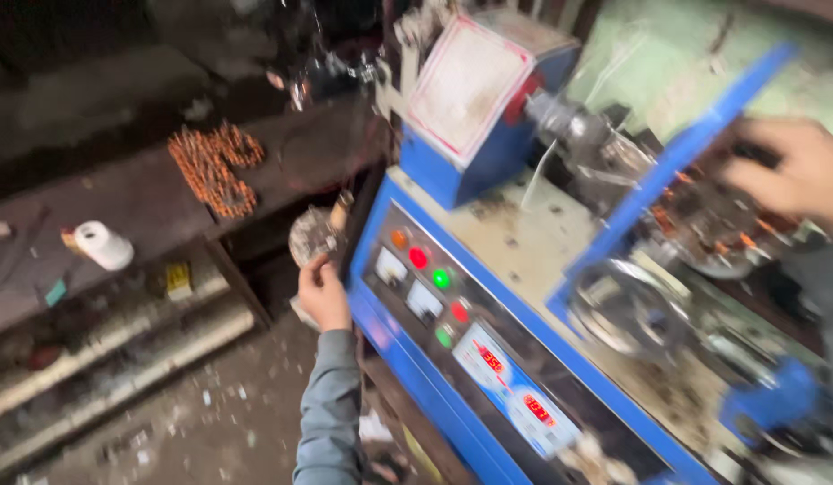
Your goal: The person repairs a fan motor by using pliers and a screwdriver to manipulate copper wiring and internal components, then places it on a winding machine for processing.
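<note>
My left hand (322, 292) is closed around the lower edge of a round, grey metal wound part (313, 235), which sits directly above the fingers and just left of the blue sheet-metal machine's control panel (452, 337). The left arm, in a grey sleeve (331, 413), rises almost vertically from the bottom of the view, with the back of the hand toward me. My right hand (794, 171) is raised at the far right with its fingers curled onto a dark round wound part with copper-coloured coils (713, 220) mounted on the machine; motion blur prevents me from telling whether the fingers clamp it or only rest on it. That part lies just below and to the left of the right hand, behind a slanted blue metal bar (668, 166). A grey metal handwheel (628, 310) sits below the right hand, well apart from it. On the panel, to the right of the left hand, I count two red lamps, two green lamps and one orange lamp, two small white meters and two red digit displays. Well to the left of the left hand, one white roll of tape (104, 244) and one heap of copper-coloured wire pieces (214, 166) lie on a dark bench (120, 198). A blue box with a white, red-edged label (470, 90) stands above the panel.
</note>
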